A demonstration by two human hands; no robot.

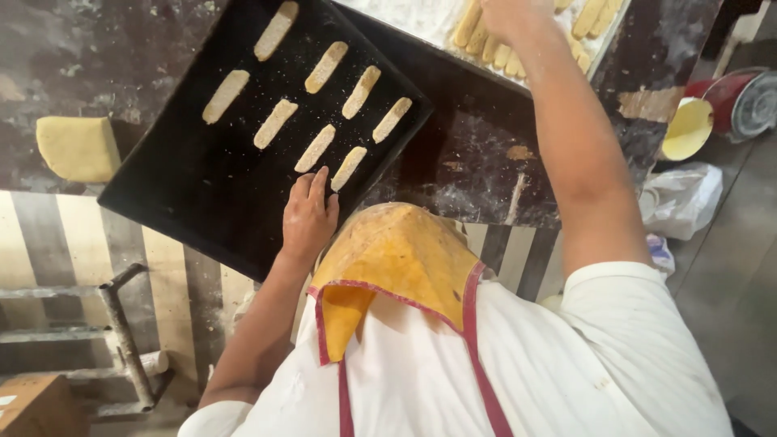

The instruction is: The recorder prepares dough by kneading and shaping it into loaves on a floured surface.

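A black baking tray [194,194] lies tilted on the dark worktop, with several pale crumb-coated dough sticks [316,148] set in rows on it. My left hand [309,214] rests flat on the tray's near part, fingers apart, its fingertips beside the nearest stick [349,168]. My right hand [506,14] reaches far over a floured tray [603,50] piled with more dough sticks [486,40]. Its fingers are cut off by the frame's top edge, so its grip is hidden.
A yellow block of dough [77,148] sits on the worktop [477,162] to the left. At right are a red container with a yellow lid [724,109] and a white plastic bag [680,198]. A metal frame [121,340] and a cardboard box [32,405] stand lower left.
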